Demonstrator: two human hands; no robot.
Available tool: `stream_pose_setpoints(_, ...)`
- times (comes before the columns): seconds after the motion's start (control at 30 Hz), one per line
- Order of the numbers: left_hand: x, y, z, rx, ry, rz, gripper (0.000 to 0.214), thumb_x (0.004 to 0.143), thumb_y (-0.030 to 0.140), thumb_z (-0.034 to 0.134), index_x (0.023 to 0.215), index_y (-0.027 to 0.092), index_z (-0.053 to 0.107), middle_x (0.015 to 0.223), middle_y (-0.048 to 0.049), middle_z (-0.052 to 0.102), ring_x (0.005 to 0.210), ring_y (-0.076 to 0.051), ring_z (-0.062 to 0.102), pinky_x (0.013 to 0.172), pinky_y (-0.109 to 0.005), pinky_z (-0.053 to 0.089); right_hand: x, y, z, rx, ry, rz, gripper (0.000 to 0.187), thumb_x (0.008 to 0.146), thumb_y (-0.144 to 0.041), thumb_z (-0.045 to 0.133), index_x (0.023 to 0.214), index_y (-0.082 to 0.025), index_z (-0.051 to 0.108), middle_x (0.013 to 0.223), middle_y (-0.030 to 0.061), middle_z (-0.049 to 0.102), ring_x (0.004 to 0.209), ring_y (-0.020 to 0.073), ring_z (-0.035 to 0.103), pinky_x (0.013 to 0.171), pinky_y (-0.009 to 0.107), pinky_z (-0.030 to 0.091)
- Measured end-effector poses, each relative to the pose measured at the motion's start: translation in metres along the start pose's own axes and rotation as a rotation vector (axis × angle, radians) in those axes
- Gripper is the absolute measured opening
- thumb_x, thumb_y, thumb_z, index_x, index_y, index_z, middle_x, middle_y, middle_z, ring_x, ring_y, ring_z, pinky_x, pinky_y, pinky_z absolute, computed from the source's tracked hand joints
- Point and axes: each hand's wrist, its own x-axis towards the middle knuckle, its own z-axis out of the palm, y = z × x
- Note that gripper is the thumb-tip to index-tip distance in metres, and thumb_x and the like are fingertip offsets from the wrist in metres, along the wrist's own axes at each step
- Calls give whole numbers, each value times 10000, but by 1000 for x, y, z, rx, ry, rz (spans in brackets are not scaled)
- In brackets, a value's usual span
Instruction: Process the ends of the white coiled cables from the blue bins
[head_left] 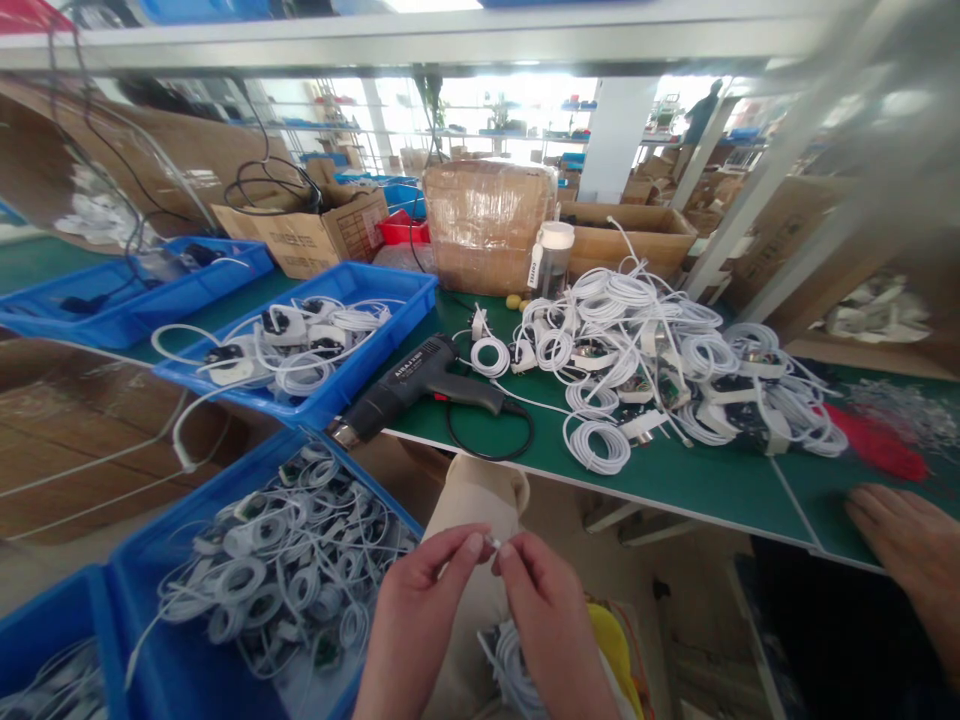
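Note:
Over my lap, my left hand [442, 572] and my right hand [541, 590] meet fingertip to fingertip. Both pinch a small whitish piece [493, 541], perhaps a cable end; it is too small to make out fully. Beneath my right hand, a coil of white cable [512, 665] rests on my lap, partly hidden by the hand. Whether that coil joins the pinched piece cannot be seen. Beyond my hands, a black heat gun [420, 388] lies at the bench edge, its nozzle pointing left over the edge.
Coiled white cables with attached parts [622, 340] are heaped on the green bench [551, 430]. More fill a blue bin [127, 560] at lower left and a blue tray [412, 285] on the bench. Another person's hand [904, 530] rests at the right beside red material [885, 445].

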Motion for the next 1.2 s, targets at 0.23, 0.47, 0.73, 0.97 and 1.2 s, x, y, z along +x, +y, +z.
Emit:
stream_pose_setpoints(0.23,2,1,-3,66,14,-22,295,774,470,757,936,250,869,1024,-79,841,1062,-374,737,1035,-467,512,2,1,0,-7,-56,14,279,935,-380,529,736,-203,611,646,-19,611,624,161,546,583,259,368)
stream_pose_setpoints(0.47,-3,7,-1,72,16,-12,300,748,477,747,915,265,877,1029,-73,841,1065,-375,738,1031,-460,521,5,-5,-5,7,-80,72,307,895,-443,543,711,-202,595,625,-26,567,616,161,503,569,264,351)
stream_pose_setpoints(0.73,1,9,-2,49,-26,116,198,786,402,751,873,279,880,937,-62,838,964,-324,753,906,-364,559,2,1,0,117,-105,89,325,888,-459,569,694,-199,582,656,-22,525,656,157,476,605,259,367)
stream_pose_setpoints(0.97,10,16,5,23,-98,290,204,869,334,693,966,286,866,871,-42,766,868,-244,716,866,-302,539,4,-9,3,606,-170,356,550,711,-717,760,702,-213,542,534,-112,297,472,71,207,437,209,144)
stream_pose_setpoints(1.2,16,31,13,-76,-252,352,441,837,192,640,1233,325,781,1206,-59,749,1105,-267,705,1011,-350,538,20,-7,8,709,79,272,588,684,-759,805,798,-197,674,606,-42,442,496,85,351,434,193,262)
